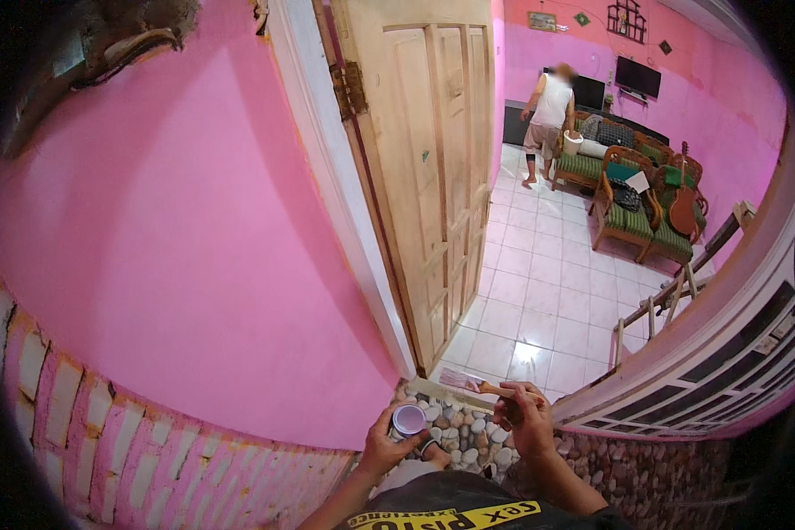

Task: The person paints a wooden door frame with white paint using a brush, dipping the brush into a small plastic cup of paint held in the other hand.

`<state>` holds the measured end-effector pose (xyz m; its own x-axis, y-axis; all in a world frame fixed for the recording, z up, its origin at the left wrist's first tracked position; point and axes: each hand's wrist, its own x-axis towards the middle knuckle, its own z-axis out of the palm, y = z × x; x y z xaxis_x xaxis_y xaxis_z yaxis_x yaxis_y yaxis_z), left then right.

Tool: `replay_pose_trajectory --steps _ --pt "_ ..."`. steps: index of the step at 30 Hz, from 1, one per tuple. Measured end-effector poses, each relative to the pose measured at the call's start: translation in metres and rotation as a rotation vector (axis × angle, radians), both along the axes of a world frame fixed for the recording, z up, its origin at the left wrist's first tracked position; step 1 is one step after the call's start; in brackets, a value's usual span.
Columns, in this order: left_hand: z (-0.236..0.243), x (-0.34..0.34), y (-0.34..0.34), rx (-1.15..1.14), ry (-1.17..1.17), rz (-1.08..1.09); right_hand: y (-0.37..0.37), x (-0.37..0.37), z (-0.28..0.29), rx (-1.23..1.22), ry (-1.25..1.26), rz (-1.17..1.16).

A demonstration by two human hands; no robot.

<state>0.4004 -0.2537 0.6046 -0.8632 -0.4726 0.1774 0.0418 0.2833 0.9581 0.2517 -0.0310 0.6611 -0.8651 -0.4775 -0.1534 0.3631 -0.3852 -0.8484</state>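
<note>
My left hand (385,449) is wrapped round a small round tub (409,420) with pale lilac paint inside. In my right hand (526,419) is a paintbrush (490,389), gripped by its wooden handle. Its bristles point left and look pinkish-white with paint. Brush and tub are apart, both in front of my body near the doorway. To the left rises a pink wall (194,230), and a white door frame (344,177) borders it. An unpainted wooden door (442,150) stands ajar beside the frame.
Beyond the doorway a person (552,110) stands on white floor tiles (539,265), holding a white bucket (572,141). Green-striped wooden chairs (625,208) and a guitar (683,208) are at the right. A wooden ladder (671,296) leans near a louvred panel (715,371). Pebbled flooring (475,442) lies below my hands.
</note>
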Motion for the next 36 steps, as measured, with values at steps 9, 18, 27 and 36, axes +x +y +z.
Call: replay_pose_trajectory --steps 9,18,27,36 --pt "-0.025 -0.077 -0.048 0.021 0.022 -0.056 -0.051 -0.070 0.020 0.010 0.034 0.079" --pt "-0.005 -0.121 -0.085 -0.054 0.002 0.086 -0.122 -0.131 0.030 0.053 0.089 0.213" --pt "-0.012 -0.119 -0.099 -0.012 -0.034 0.265 -0.175 -0.172 0.018 -0.004 0.093 0.449" --pt "0.008 -0.127 -0.052 -0.020 -0.013 0.386 -0.171 -0.213 0.005 -0.169 -0.064 0.608"
